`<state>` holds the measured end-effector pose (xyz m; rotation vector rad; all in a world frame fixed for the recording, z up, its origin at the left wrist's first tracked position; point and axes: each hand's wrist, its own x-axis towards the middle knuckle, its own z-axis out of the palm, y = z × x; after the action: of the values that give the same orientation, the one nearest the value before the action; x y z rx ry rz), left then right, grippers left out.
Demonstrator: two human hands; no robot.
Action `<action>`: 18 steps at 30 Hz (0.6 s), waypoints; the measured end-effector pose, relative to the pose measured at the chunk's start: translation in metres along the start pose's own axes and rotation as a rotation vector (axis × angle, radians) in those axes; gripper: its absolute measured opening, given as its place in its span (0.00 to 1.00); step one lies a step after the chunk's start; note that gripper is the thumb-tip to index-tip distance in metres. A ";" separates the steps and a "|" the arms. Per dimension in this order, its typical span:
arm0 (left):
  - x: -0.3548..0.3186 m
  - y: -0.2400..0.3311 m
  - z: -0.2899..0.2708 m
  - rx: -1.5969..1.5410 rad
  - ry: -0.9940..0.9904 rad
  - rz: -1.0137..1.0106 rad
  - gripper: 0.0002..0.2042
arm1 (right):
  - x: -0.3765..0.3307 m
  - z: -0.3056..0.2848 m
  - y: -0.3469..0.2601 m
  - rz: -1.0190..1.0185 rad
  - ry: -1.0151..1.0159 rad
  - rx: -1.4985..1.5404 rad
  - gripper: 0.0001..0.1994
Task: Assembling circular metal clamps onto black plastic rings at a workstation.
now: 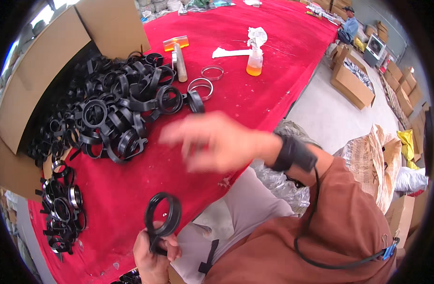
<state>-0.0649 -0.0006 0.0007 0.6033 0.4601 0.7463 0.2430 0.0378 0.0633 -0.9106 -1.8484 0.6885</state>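
Nearest the camera, brown sleeve of right arm with black wrist strap and a black cable trailing down from it. Right hand raised over the table, motion-blurred, fingers spread loose, gripping nothing as far as the blur lets me tell. Left hand low, below and left of the right hand, clenched on the bottom of a black plastic ring clamp; ring stands upright above the fingers, hoop seen almost face-on, over the near edge of the red-covered table.

Up and left of the right hand: big loose pile of black ring clamps spilling out of an open cardboard box lying on its side. Left of the left hand: smaller heap of clamps with metal rings fitted near the table edge.

Beyond the right hand: two bare metal rings, one further off than the other, just beside the pile. Hammer with wooden handle next to them. Right of those, small plastic bottle of orange liquid with white rag stuffed on top, white scrap lying beside it.

Right of the right arm, on the floor: woven sacks, open cardboard cartons. Another person sits far off at the table's end
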 end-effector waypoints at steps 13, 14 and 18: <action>-0.006 -0.028 0.017 0.284 -0.002 -0.099 0.25 | 0.074 -0.152 0.174 0.864 0.069 -0.945 0.29; -0.005 -0.029 0.017 0.188 -0.102 -0.211 0.28 | 0.074 -0.155 0.170 0.879 0.003 -0.916 0.26; -0.002 -0.046 0.047 0.078 0.156 -0.047 0.27 | 0.024 -0.137 0.155 0.384 0.551 -0.937 0.20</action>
<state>-0.0163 -0.0448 0.0060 0.6072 0.6469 0.7363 0.4065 0.1556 0.0117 -1.8641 -1.4534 -0.2837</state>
